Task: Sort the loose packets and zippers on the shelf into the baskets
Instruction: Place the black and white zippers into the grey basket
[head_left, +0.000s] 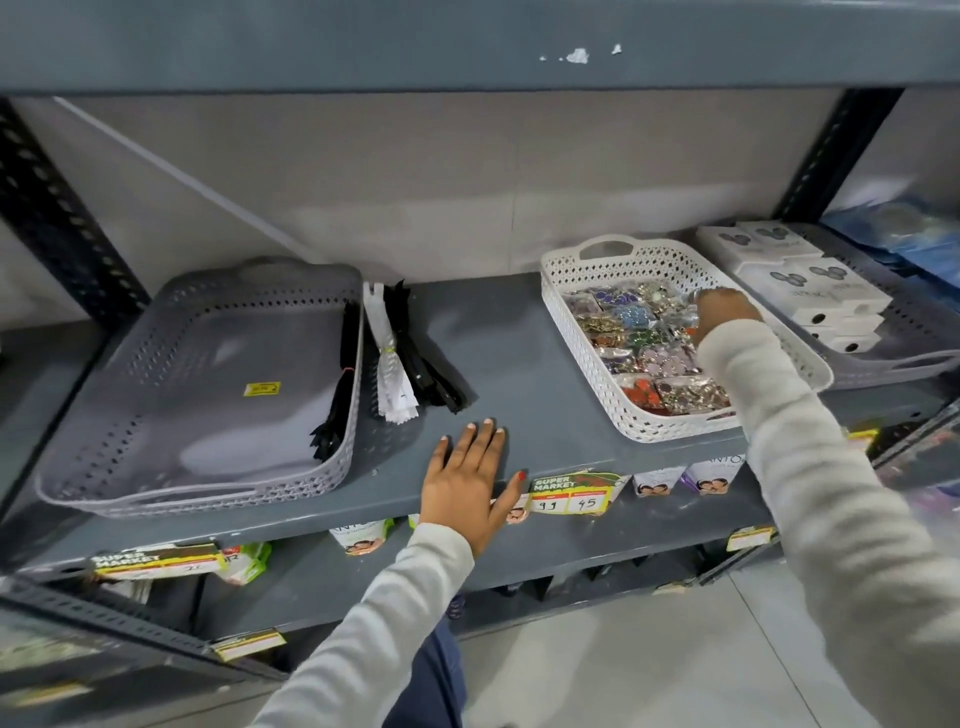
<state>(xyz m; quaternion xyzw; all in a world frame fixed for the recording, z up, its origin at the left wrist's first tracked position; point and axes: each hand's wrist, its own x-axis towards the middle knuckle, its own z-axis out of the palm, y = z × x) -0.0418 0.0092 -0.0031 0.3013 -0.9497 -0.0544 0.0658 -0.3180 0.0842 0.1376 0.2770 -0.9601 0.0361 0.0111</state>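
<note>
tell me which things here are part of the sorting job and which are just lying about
Part of the job:
- white and black zippers loose on the shelf
- grey basket holding black zippers
- white basket of packets
- right hand in the white basket

Just lying about:
- white boxes
- price tag
</note>
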